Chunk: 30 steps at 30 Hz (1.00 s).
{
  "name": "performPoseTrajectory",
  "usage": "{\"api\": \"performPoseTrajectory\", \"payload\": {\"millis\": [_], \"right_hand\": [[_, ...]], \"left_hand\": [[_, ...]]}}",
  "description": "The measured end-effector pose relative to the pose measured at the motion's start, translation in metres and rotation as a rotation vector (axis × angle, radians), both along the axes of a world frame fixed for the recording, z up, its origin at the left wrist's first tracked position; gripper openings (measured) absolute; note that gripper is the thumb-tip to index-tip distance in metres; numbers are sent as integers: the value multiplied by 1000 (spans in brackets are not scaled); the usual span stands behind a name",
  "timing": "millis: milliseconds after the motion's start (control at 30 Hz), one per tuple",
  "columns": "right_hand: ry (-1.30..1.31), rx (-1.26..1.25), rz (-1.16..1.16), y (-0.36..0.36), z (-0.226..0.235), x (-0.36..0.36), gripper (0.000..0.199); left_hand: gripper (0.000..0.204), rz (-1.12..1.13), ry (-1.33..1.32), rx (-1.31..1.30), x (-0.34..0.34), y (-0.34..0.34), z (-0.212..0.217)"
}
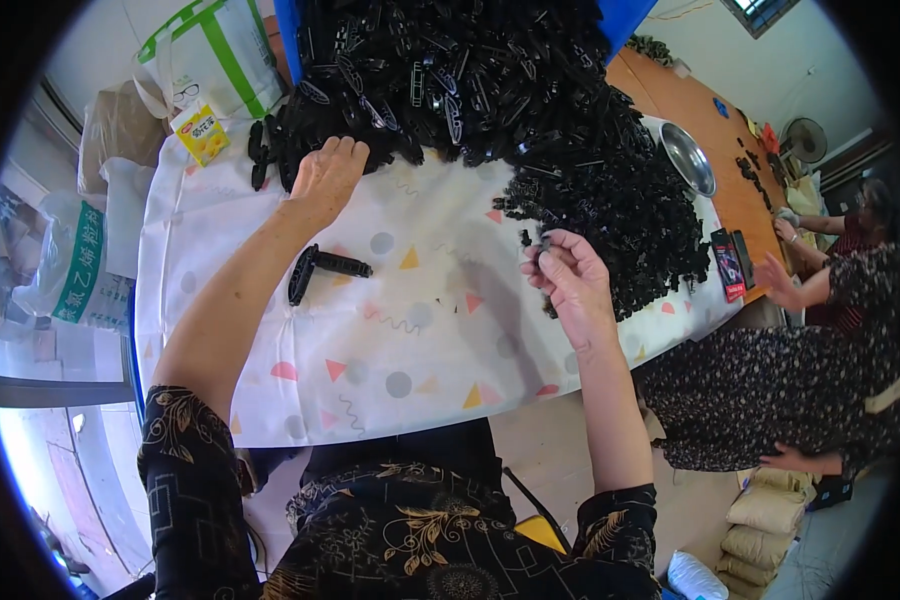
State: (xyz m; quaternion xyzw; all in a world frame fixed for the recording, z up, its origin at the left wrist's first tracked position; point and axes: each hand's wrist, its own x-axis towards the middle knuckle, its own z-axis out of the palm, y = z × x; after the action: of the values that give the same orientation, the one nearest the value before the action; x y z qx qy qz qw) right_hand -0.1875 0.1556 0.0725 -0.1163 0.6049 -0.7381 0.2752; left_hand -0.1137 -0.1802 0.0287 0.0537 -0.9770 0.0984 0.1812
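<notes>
My left hand (328,182) is at the near left edge of a heap of long black plastic parts (440,80). Its fingers are curled downward, and whatever lies under the fingertips is hidden. On the right, my right hand (575,282) pinches a small black plastic piece (544,245) between thumb and fingers, just left of a pile of small black pieces (635,210). Two long black parts lie on the patterned tablecloth, one black part (302,275) standing askew against another black part (342,264).
A blue container (625,25) backs the heap. A yellow box (201,134) and a green-white bag (215,60) stand at left. A metal bowl (688,160) and a red-black package (728,266) sit at right. Other people (810,330) are beside a brown table (710,140).
</notes>
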Motion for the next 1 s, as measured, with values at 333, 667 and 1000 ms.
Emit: {"api": "performPoseTrajectory", "payload": {"millis": [333,667,1000], "right_hand": [[124,15,55,17,2,45,13],[90,-48,57,3,-9,71,10],[83,-98,34,-10,-14,89,7]], "left_hand": [[25,127,147,414,14,22,0],[24,-291,103,2450,75,135,11],[33,-426,85,2575,96,172,2]]}}
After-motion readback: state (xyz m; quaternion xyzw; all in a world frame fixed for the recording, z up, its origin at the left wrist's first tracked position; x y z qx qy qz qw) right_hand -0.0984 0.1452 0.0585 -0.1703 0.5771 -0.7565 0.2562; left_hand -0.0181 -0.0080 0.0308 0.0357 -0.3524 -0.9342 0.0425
